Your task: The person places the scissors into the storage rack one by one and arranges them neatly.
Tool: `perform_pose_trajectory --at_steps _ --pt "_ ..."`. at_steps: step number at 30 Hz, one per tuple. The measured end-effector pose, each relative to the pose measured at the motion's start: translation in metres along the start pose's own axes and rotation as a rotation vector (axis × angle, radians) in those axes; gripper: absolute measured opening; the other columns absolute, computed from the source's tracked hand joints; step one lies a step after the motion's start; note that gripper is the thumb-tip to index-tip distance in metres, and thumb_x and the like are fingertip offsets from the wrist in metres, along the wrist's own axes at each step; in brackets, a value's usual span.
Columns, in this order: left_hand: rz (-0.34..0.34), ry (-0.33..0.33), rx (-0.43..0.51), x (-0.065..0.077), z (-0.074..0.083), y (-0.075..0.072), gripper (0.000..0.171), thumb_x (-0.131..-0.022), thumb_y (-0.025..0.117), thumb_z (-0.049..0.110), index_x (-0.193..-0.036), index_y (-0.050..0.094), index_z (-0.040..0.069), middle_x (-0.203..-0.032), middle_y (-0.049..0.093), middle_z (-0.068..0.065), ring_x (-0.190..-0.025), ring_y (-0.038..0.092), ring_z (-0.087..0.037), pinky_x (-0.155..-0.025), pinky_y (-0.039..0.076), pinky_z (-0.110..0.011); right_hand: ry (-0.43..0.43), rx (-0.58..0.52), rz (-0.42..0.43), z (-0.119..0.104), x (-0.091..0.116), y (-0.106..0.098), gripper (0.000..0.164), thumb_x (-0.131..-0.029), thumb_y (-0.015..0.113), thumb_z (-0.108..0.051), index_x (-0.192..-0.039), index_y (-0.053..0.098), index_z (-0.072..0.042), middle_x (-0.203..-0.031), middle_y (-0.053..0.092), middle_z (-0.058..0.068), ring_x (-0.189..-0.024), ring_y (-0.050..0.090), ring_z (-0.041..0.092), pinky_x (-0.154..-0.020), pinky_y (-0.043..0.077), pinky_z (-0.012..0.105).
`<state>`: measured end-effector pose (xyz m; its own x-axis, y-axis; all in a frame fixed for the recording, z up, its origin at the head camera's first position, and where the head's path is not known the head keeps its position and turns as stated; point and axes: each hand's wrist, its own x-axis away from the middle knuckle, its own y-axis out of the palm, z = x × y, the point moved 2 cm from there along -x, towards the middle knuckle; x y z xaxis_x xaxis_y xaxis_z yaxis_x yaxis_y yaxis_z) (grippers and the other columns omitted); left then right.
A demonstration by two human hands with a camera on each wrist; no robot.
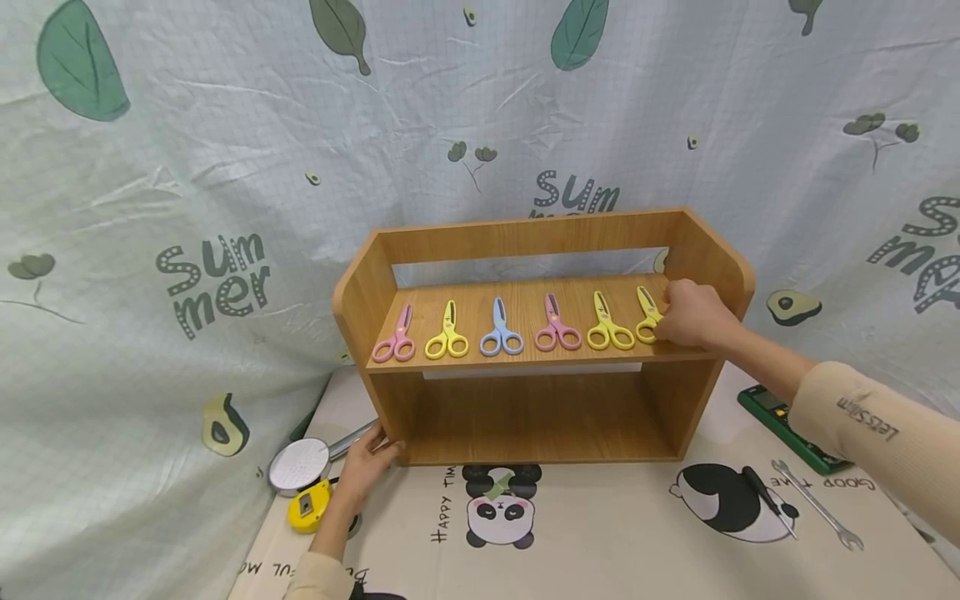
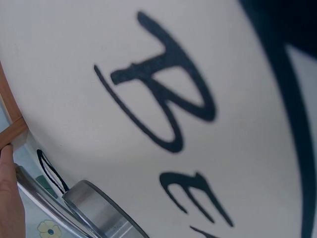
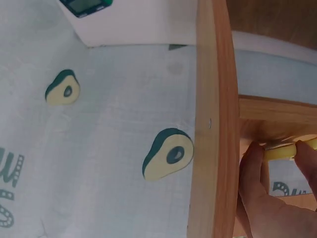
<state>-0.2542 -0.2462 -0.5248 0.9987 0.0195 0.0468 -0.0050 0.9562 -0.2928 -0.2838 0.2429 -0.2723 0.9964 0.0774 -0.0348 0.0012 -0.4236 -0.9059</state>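
Note:
A wooden two-tier shelf (image 1: 532,417) stands on the table. On its upper board several small scissors lie in a row, tips toward the back: pink scissors (image 1: 395,340), yellow scissors (image 1: 447,335), blue scissors (image 1: 501,332), another pink pair (image 1: 557,327) and another yellow pair (image 1: 607,327). At the row's right end my right hand (image 1: 693,315) pinches the last yellow scissors (image 1: 647,312) by the handle; the right wrist view shows yellow plastic (image 3: 281,152) between finger and thumb. My left hand (image 1: 366,467) rests against the shelf's lower left corner, its fingers extended.
Left of the shelf lie a round metal strainer (image 1: 300,464) with a long handle and a yellow tape measure (image 1: 309,507). At right are a green multimeter (image 1: 787,429), a screwdriver (image 1: 767,498) and a wrench (image 1: 817,504). A printed curtain (image 1: 450,100) hangs behind.

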Motion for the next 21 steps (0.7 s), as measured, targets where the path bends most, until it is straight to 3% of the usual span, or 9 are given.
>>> perform_pose_trajectory --at_steps 4,12,21 --pt "0.005 0.001 0.011 0.0014 0.0008 -0.0002 0.076 -0.101 0.065 0.014 -0.165 0.025 0.004 -0.166 0.034 -0.027 -0.146 0.045 -0.048 -0.115 0.049 -0.054 0.012 0.052 -0.018 -0.0009 -0.003 -0.004 0.031 -0.084 0.066 -0.006 -0.107 0.058 0.014 -0.087 0.054 0.019 -0.08 0.054 0.033 -0.061 0.043 0.03" --pt "0.005 -0.005 0.005 0.0026 0.0016 -0.0009 0.077 -0.1 0.066 0.015 -0.165 0.025 0.005 -0.166 0.033 -0.026 -0.146 0.045 -0.048 -0.115 0.048 -0.055 0.006 0.09 -0.056 -0.0028 -0.0058 -0.0089 0.015 -0.081 0.064 -0.004 -0.09 0.056 0.006 -0.077 0.045 0.012 -0.073 0.052 0.029 -0.058 0.041 0.029" --pt "0.009 -0.001 0.004 0.002 0.0006 0.0 0.076 -0.1 0.065 0.013 -0.165 0.026 0.005 -0.165 0.035 -0.026 -0.146 0.046 -0.047 -0.115 0.049 -0.054 0.011 0.105 -0.088 -0.0026 -0.0077 -0.0103 0.022 -0.077 0.066 -0.001 -0.095 0.056 0.007 -0.081 0.048 0.014 -0.075 0.054 0.031 -0.056 0.042 0.028"
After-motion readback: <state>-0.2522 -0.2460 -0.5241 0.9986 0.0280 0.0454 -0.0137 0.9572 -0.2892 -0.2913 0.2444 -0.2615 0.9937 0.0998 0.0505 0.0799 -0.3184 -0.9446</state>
